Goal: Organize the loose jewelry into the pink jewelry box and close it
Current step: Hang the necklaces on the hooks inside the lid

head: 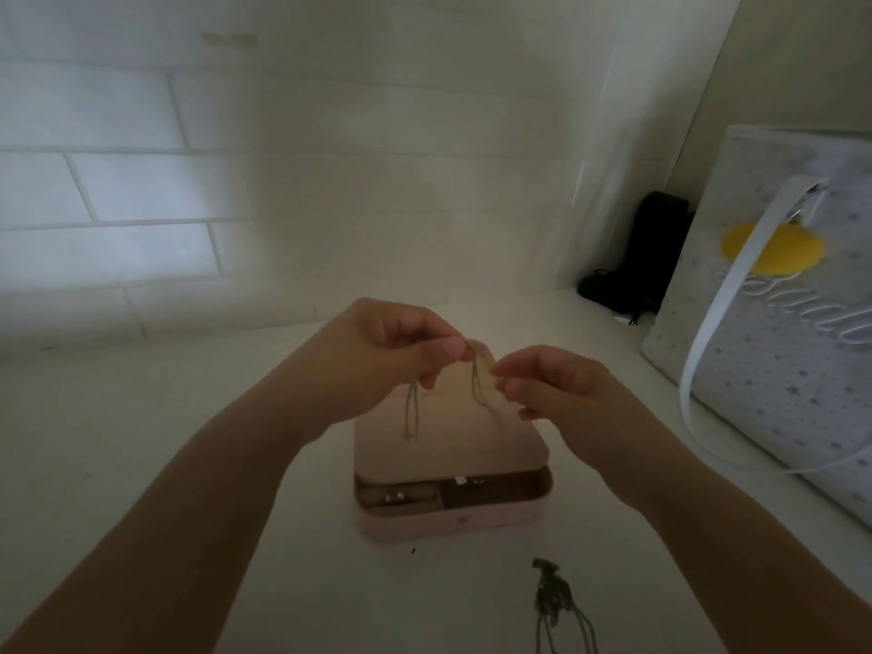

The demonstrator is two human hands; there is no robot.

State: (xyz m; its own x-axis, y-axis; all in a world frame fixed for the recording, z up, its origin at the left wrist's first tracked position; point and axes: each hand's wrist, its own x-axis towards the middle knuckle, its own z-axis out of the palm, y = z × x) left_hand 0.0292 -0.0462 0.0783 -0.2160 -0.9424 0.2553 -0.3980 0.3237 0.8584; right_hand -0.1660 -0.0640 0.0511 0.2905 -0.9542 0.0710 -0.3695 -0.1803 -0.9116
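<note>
Pinching thin chain (pixel 475 380) in left grip (pixel 377 356); right grip (pixel 549 384) fingertips curled beside it, above pink jewelry box (pixel 453 521), lid ajar.

Both hands (pixel 377 356) (pixel 557 389) pinch a thin chain (pixel 476 384) above the pink jewelry box (pixel 448 521).

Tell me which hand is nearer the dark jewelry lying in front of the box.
Right. The right hand is up over the dark jewelry; the left hand is farther left.
</note>
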